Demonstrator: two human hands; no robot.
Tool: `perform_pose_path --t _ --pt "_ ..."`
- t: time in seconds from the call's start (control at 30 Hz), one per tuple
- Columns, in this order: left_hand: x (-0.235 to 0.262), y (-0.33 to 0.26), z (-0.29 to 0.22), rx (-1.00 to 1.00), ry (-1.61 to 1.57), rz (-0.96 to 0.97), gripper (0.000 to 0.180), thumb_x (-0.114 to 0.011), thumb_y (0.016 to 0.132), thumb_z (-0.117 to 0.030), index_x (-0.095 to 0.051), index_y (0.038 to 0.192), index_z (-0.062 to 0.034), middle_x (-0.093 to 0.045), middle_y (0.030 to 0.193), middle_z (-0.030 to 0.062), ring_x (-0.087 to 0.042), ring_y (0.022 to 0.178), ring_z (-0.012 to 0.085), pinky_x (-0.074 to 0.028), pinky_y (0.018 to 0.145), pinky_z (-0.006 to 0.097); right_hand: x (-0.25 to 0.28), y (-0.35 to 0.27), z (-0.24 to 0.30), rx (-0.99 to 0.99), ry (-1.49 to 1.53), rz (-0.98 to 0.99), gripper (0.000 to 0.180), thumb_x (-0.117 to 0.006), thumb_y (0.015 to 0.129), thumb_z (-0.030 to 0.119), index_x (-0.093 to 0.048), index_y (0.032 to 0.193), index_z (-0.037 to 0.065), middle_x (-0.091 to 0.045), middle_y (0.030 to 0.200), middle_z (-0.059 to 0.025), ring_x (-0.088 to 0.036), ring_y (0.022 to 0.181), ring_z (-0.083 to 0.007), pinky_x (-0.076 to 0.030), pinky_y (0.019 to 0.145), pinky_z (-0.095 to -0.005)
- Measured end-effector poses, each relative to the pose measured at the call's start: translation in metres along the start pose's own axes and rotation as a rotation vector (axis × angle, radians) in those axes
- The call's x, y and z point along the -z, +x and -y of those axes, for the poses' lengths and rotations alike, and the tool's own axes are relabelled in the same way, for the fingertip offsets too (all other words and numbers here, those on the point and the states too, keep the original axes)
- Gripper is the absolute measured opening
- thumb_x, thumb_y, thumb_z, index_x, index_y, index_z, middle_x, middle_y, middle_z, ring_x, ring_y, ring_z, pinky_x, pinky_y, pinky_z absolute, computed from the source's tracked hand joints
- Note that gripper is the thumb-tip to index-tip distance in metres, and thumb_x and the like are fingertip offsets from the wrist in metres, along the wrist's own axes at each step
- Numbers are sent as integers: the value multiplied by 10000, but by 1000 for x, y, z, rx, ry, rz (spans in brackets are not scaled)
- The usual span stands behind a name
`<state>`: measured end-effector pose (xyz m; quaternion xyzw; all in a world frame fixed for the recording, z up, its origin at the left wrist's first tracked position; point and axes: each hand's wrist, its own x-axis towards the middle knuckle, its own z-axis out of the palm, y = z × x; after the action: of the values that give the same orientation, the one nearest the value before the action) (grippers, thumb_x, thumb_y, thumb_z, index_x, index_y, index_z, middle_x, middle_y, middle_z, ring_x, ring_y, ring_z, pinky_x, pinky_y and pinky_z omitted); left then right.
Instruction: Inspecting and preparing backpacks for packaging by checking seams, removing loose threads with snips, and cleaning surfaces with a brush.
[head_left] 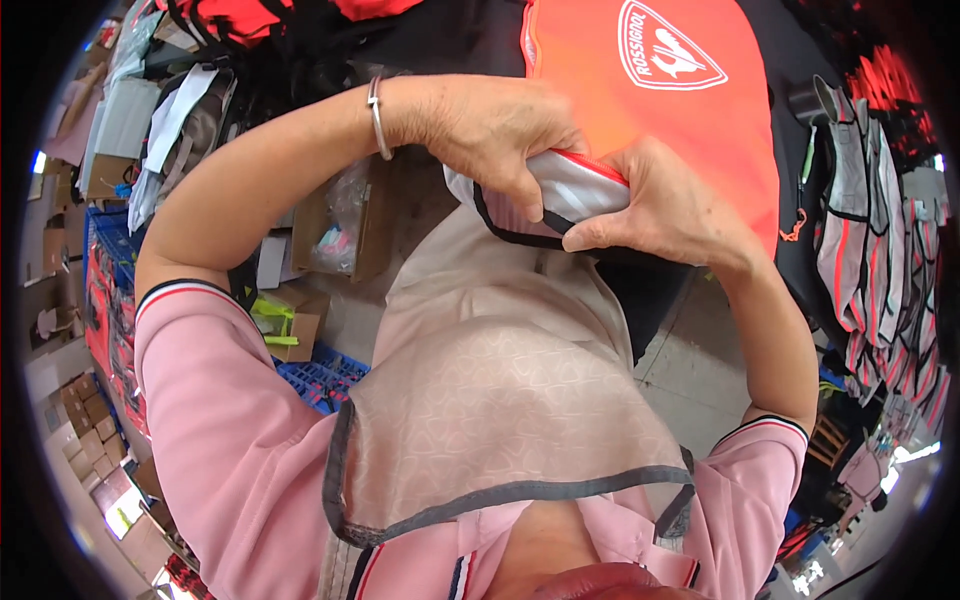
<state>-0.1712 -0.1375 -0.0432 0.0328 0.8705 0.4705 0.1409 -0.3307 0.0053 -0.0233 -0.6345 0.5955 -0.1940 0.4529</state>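
Observation:
An orange fabric piece [690, 130], which looks like a bag or cover, lies across the black work surface in front of me. It bears a white shield-shaped emblem. Its near end, a light grey-white fabric edge [585, 190] with black binding and a red strip, is pinched between my two hands. My left hand [500, 140] is closed on the left part of that edge, thumb on top. Closed on the right part is my right hand [680, 205], its thumb pressing the black binding close to the left thumb. The fingers under the fabric are hidden.
A cardboard box [345, 225] with plastic wrapping stands at the left, near a blue crate [325, 375]. Grey and orange sewn pieces [860, 220] hang or lie in a pile at the right. Orange and black fabric [230, 20] lies at the far left.

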Motion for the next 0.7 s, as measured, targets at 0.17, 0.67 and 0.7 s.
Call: perform_pose_path --t 0.17,0.67,0.7 --pt "13 0 -27 -191 616 -438 280 -721 686 -84 -593 934 -55 -620 816 126 -629 761 339 -501 632 408 25 -23 22 40 -289 -275 176 -730 699 107 -650 779 -28 -617 644 -184 -590 576 -362 -472 536 -399" --pt "53 45 -108 -654 879 -1258 183 -630 649 10 -522 761 -86 -496 708 46 -568 634 241 -470 574 333 104 -46 41 941 -1247 -1326 282 -697 606 -49 -612 873 -14 -487 644 -67 -529 513 -219 -432 459 -310" --pt "53 48 -106 -661 872 -1254 186 -630 647 14 -522 760 -86 -490 707 44 -565 632 239 -472 568 336 108 -42 34 977 -1259 -1347 247 -678 628 -22 -605 862 -2 -487 678 -66 -524 521 -217 -442 469 -305"
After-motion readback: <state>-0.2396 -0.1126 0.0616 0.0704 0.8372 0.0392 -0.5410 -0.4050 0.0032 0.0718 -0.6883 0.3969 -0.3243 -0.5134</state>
